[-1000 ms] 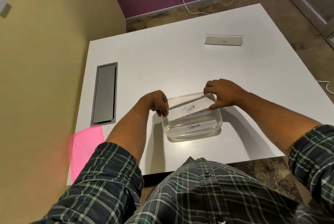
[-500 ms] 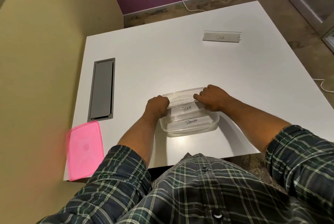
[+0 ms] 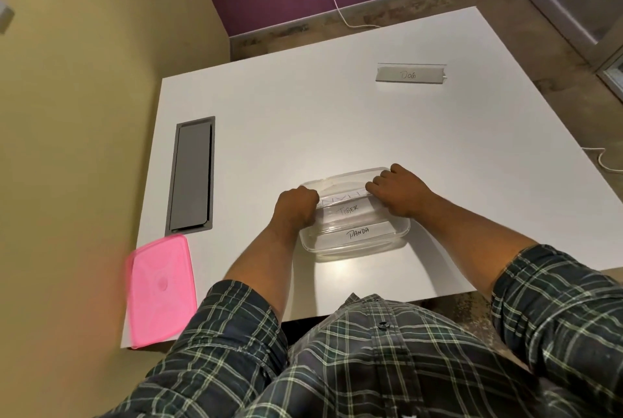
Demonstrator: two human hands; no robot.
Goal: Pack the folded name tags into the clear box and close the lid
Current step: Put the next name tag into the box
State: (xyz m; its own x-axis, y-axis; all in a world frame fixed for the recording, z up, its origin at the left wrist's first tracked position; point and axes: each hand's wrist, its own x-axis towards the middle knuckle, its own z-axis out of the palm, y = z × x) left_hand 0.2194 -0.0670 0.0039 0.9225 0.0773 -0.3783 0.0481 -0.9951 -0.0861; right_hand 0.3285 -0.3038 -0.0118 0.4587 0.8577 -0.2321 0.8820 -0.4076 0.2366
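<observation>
Two hands, left (image 3: 296, 207) and right (image 3: 399, 193), pinching TIGER tag (image 3: 349, 209), one clear box (image 3: 357, 245), three tags visible

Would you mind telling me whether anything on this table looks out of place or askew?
One folded name tag, the DOG tag, sits alone at the far right of the table, well apart from the clear box. The pink lid lies at the near left corner, overhanging the edge. Nothing looks spilled or damaged.

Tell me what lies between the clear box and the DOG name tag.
Only bare white table between the clear box and the DOG name tag, per the head view.
</observation>
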